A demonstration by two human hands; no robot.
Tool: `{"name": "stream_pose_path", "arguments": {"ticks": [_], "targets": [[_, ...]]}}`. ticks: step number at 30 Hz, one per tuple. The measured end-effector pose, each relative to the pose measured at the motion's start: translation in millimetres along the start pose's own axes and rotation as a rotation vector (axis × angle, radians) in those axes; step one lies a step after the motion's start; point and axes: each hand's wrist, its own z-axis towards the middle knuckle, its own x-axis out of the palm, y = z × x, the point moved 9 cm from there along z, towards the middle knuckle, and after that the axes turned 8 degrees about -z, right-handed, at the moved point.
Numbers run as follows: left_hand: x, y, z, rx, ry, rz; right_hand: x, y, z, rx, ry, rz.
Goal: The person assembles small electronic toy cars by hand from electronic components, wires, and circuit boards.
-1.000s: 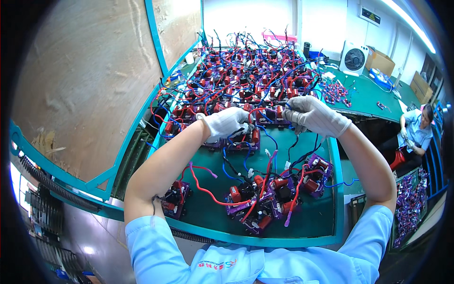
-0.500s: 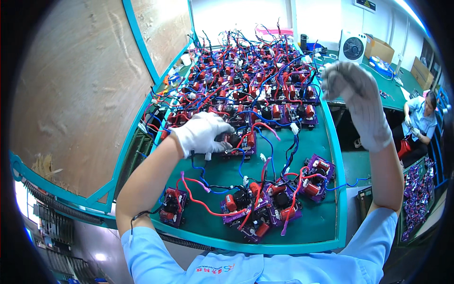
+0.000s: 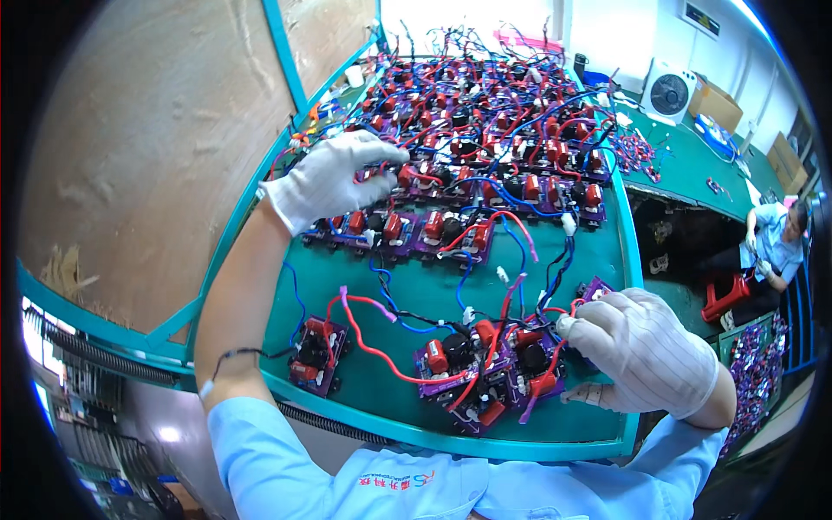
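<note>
My left hand (image 3: 334, 178), in a white glove, hovers over the left end of the rows of purple circuit boards (image 3: 455, 238). Its fingers are bent with thumb and forefinger apart, close to red wires and red cylindrical parts. My right hand (image 3: 646, 351), in a striped white glove, reaches over a circuit board (image 3: 596, 289) at the right of the bench, mostly covered by the hand. Its fingers curl near red wires, with the thumb apart below. Left of it lies a cluster of boards (image 3: 459, 364) with red, blue and black leads. A single board (image 3: 317, 357) lies at near left.
A teal frame edge (image 3: 626, 251) borders the green bench. A wooden panel (image 3: 156, 173) stands at left. Many wired boards fill the far bench. A fan (image 3: 670, 91) stands on another table, and a seated person (image 3: 776, 238) works at right.
My left hand has moved off the front-row board toward the far left. My right hand has come down from its raised place to the board at right. The view has shifted slightly.
</note>
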Motion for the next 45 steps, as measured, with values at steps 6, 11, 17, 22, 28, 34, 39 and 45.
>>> {"name": "stream_pose_path", "arguments": {"ticks": [6,11,17,22,28,34,39,45], "targets": [[62.9,3.2,-28.1,-0.051,0.432,0.482,0.8,-18.5,5.7,0.086,-0.194,-0.024],[61.9,19.0,-28.6,-0.117,0.34,0.511,36.0,-27.9,-3.1,0.179,0.077,0.019],[58.4,14.5,-28.8,-0.122,0.276,0.473,14.2,-22.4,-16.3,0.165,-0.055,0.124],[29.3,-4.4,-13.2,-0.274,0.239,0.202,-7.6,-56.0,-52.5,0.415,-0.164,0.008],[83.0,-36.5,6.5,-0.076,0.43,0.328,38.8,-51.5,-58.2,0.506,0.128,-0.06],[69.5,-31.6,36.1,0.066,0.309,0.455,38.6,-54.4,-59.8,0.505,0.047,-0.091],[-15.0,-41.0,34.7,0.331,-0.068,0.709,44.0,-57.8,-51.1,0.379,0.132,0.102],[-44.1,-95.3,23.9,-0.006,-0.075,-0.086,55.8,-73.2,-38.9,0.117,0.131,0.348]]}}
